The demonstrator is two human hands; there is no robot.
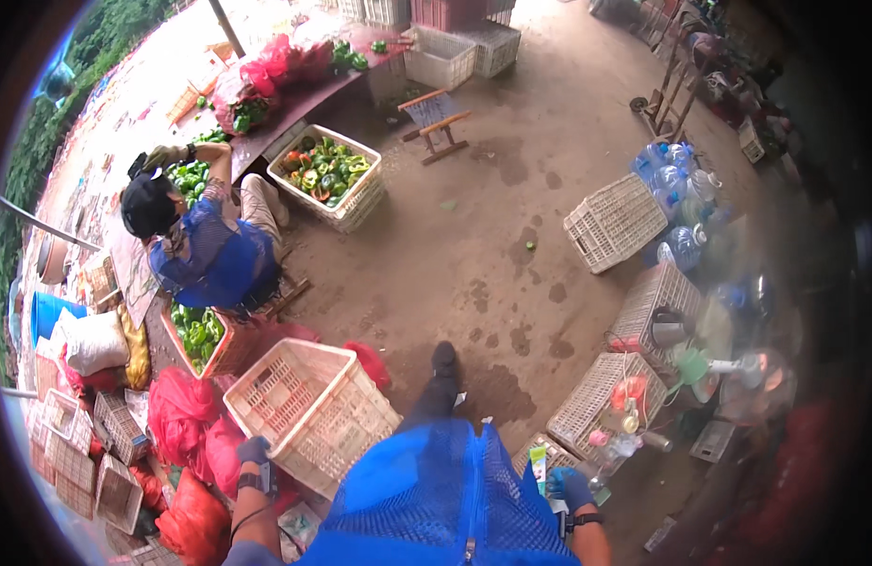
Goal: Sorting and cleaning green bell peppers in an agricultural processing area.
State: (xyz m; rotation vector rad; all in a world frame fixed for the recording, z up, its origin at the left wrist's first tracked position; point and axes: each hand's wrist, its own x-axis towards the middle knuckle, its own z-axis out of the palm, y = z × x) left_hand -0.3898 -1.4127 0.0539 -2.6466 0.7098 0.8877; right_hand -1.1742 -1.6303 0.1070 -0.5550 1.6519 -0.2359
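Here's the gloved left hand, its fingers apparently folded over the corner of a pale slatted crate, low and just left of the wearer's body. Open top, bare slats inside, no produce showing in it! The right hand, in a blue glove, is down on the other side, right beside a green-and-white tube; whether it grips that tube or merely sits next to it, I cannot tell.

Technique, then: 1 hand on 1 corner would likely let this crate swing, so a firm hold on the rim, the opening kept upward and the base clear of the foot looks wise. Those red mesh bags crowd in close, and mesh could well snag on the slats.

Now the containers! By the table, a tall crate brims with mixed peppers, green, yellow and red. Beside the seated co-worker, a reddish crate carries green peppers. Over right, a low crate bears an orange-red bundle, with clear blue bottles massed farther up.
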